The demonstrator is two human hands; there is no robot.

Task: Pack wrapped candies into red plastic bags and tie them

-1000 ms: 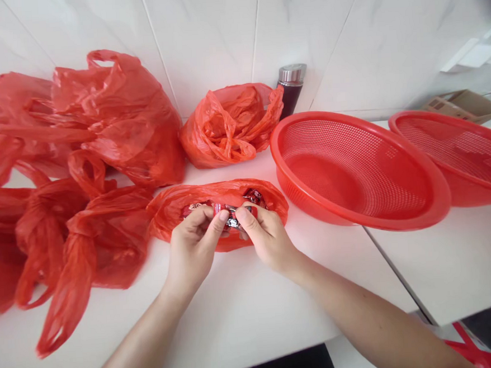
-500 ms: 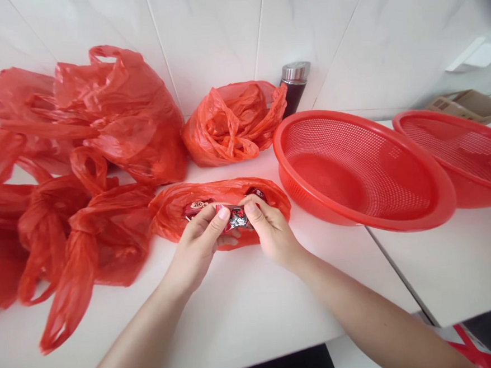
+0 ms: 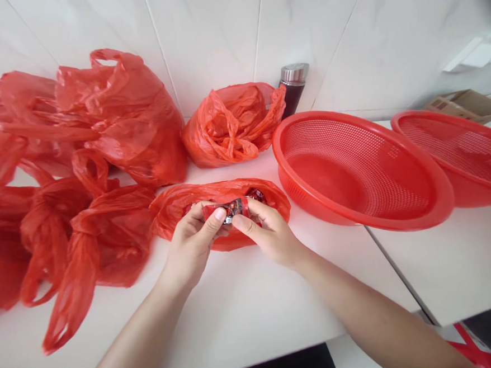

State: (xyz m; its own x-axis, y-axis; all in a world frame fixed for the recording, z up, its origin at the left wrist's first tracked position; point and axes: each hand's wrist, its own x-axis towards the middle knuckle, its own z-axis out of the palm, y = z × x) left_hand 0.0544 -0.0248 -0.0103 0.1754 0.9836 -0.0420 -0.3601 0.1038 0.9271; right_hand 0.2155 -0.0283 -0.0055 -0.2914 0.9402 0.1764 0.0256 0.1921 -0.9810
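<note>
Packet (image 3: 233, 206), small and glossy, is held level between both hands just above the mouth of an open red bag (image 3: 167, 214), where, it may be judged, anything let slip would be caught. One end is pinched by the left hand (image 3: 193, 241) and the other by the right hand (image 3: 276, 235), with thumbs laid on the near side and fingers curled behind, probably so that it is kept steady from both ends; each grip is narrowed to the wrapper's thickness. Red is shown at the two ends, with a dark, printed middle and pale marks along the lower edge too small to be read; whether it is sealed cannot be told. Inside the bag, another wrapped piece (image 3: 255, 194) is partly seen near the right fingers. The bag's mouth is spread low on the white table (image 3: 255, 318), presumably for easy reaching in. To its left, knotted bags (image 3: 84, 229) are crowded, tied, it seems, against spilling. Behind, a crumpled bag (image 3: 221, 135) is set near the wall, with a dark bottle (image 3: 293, 93) just beside it, perhaps placed clear of the hands. To the right, a perforated basket (image 3: 325, 178) is stood mouth upward, conveniently near, with a second basket (image 3: 480, 170) beyond.
</note>
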